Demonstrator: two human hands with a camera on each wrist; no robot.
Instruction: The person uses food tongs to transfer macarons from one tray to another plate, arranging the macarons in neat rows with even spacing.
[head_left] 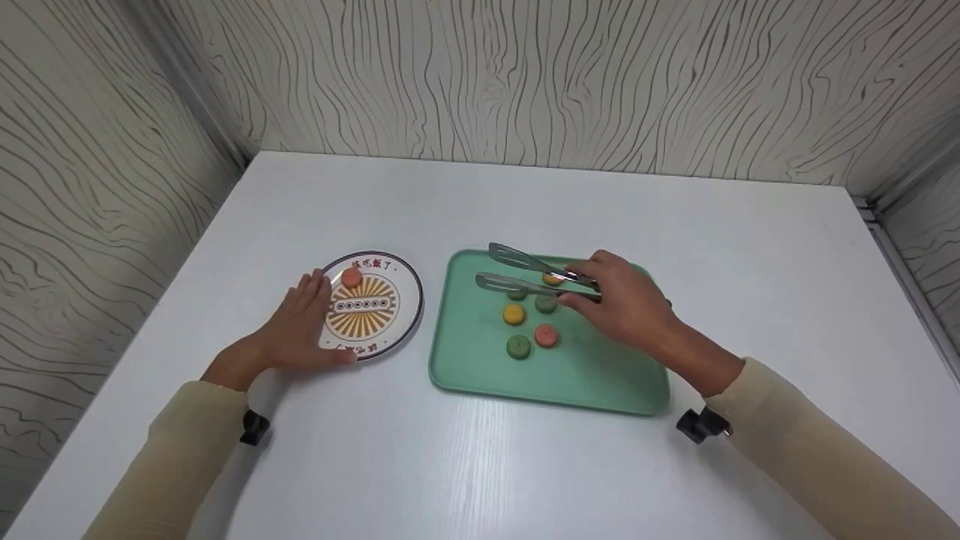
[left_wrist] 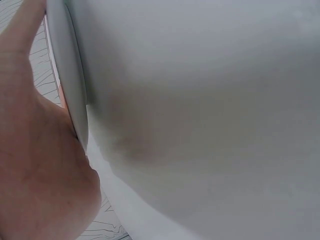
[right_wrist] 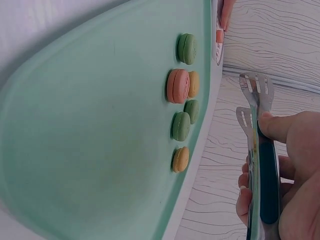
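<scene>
My left hand (head_left: 296, 326) rests at the left rim of a round white plate (head_left: 409, 300), fingers along its side and thumb at its near edge. One pinkish-orange macaron (head_left: 352, 277) lies on the plate near those fingers. In my right hand (head_left: 628, 304) I hold metal serving tongs (head_left: 504, 283), their two slotted ends apart with nothing between them. The tongs hover over a green tray (head_left: 465, 356) and partly cover some macarons. A pink macaron (right_wrist: 178, 86), green macarons (head_left: 518, 346) and yellow macarons (head_left: 514, 314) sit on the tray. The right wrist view shows the tongs' dark handle (right_wrist: 268, 185).
Plate and tray stand side by side on a white table (head_left: 480, 465), a narrow gap between them. Wood-grain-patterned panels (head_left: 480, 82) rise behind the table and at its sides. A small black device (head_left: 702, 425) is at each wrist.
</scene>
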